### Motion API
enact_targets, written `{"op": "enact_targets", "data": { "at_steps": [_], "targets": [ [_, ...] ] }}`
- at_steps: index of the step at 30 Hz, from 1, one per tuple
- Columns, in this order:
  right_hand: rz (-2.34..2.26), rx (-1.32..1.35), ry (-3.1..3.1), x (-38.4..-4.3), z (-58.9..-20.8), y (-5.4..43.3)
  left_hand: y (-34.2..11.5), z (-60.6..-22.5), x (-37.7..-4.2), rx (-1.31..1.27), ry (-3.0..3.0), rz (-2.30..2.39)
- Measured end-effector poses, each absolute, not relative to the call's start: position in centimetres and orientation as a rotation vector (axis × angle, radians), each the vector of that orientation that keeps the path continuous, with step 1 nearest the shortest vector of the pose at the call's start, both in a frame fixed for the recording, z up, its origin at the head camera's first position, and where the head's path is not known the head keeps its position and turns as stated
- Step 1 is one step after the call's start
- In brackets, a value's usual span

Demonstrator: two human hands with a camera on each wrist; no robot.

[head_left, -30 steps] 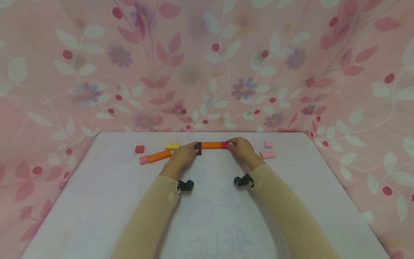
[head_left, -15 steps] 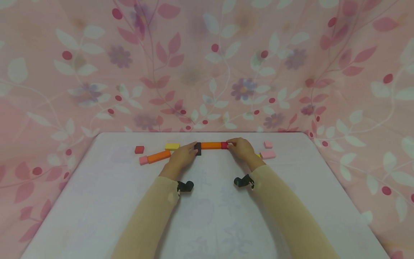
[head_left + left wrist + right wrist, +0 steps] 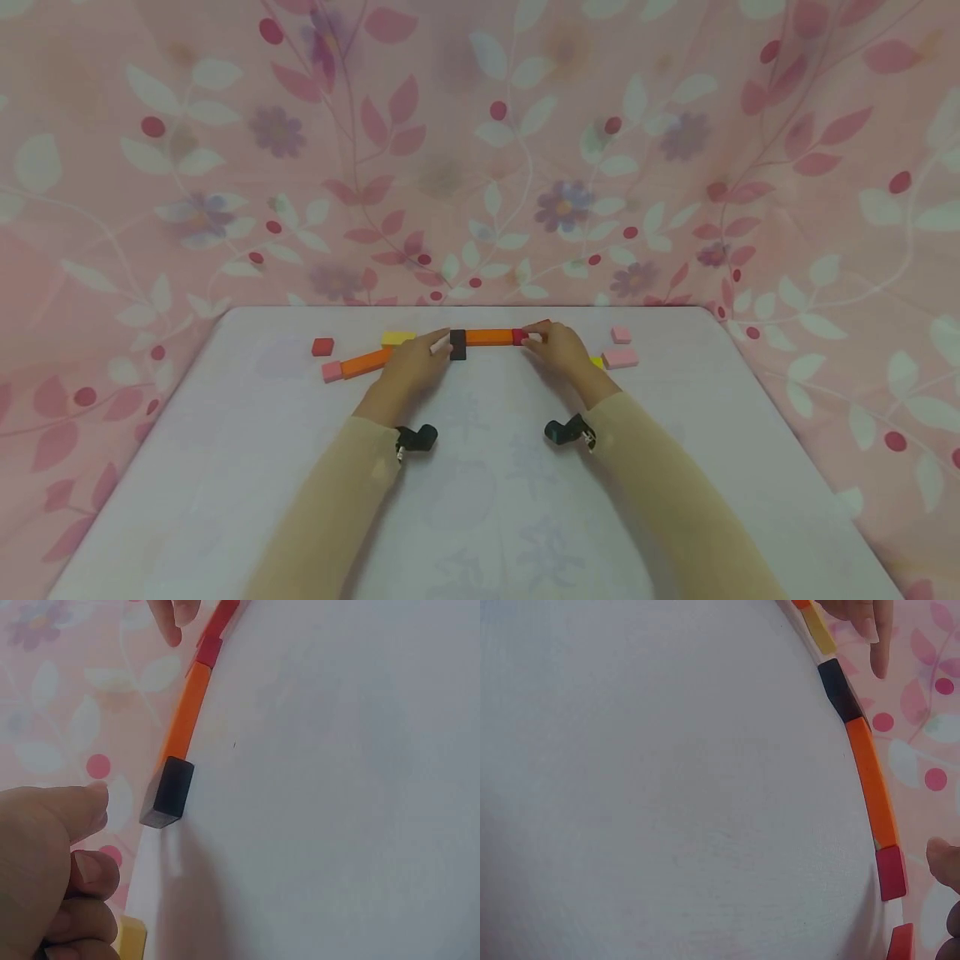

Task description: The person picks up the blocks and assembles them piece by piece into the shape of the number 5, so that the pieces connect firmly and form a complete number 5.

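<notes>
A black block (image 3: pixel 457 345) stands at the left end of a row, with a long orange block (image 3: pixel 489 337) and a small dark red block (image 3: pixel 519 337) in line to its right. Just left of the black block is my left hand (image 3: pixel 411 360); in the left wrist view its thumb is apart from the block and nothing is held. My right hand (image 3: pixel 561 346) hovers by the dark red block, its thumb a little off it in the right wrist view. Partly hidden behind this hand lies an orange-red block (image 3: pixel 901 943).
Left of the row lie a yellow block (image 3: pixel 398 339), another orange block (image 3: pixel 366 364), a pink cube (image 3: pixel 332 372) and a red block (image 3: pixel 322 347). On the right are two pink blocks (image 3: pixel 620 358) and a partly hidden yellow block (image 3: pixel 597 362). Floral cloth (image 3: pixel 480 167) rises behind the table.
My left hand has drawn off the black block to the left and slightly nearer. My right hand has shifted slightly, showing more of the orange-red block behind it. The row is unchanged.
</notes>
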State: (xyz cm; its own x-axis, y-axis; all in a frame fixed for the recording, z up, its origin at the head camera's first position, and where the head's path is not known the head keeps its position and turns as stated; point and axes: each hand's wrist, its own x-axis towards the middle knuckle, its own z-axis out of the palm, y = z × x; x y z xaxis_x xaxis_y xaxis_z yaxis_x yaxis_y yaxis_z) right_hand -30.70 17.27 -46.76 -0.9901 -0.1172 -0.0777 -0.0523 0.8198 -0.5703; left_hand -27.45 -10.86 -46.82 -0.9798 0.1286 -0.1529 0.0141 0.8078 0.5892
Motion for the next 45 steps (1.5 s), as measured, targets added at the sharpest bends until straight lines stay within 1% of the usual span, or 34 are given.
{"op": "enact_targets", "data": {
  "at_steps": [5,10,20,31,38,45],
  "targets": [
    [-0.921,-0.202,2.900,-30.1,-46.6,16.8,-11.9,-46.2,-26.7,0.133,2.827,0.922],
    [-0.984,-0.212,2.889,-29.3,-46.4,16.2,-13.2,-46.1,-26.2,0.136,2.872,0.899],
    [-1.054,-0.220,2.852,-28.1,-46.2,15.9,-17.2,-46.2,-25.5,0.083,3.011,0.836],
    [-1.058,-0.209,2.798,-26.3,-46.0,15.3,-20.6,-46.0,-24.6,-0.068,2.993,0.780],
    [-1.086,-0.235,2.785,-25.7,-46.3,15.4,-21.5,-46.8,-24.5,-0.032,2.995,0.737],
    [-1.087,-0.312,2.790,-25.5,-46.4,15.4,-21.3,-47.0,-24.6,-0.013,2.982,0.750]
  ]
}}
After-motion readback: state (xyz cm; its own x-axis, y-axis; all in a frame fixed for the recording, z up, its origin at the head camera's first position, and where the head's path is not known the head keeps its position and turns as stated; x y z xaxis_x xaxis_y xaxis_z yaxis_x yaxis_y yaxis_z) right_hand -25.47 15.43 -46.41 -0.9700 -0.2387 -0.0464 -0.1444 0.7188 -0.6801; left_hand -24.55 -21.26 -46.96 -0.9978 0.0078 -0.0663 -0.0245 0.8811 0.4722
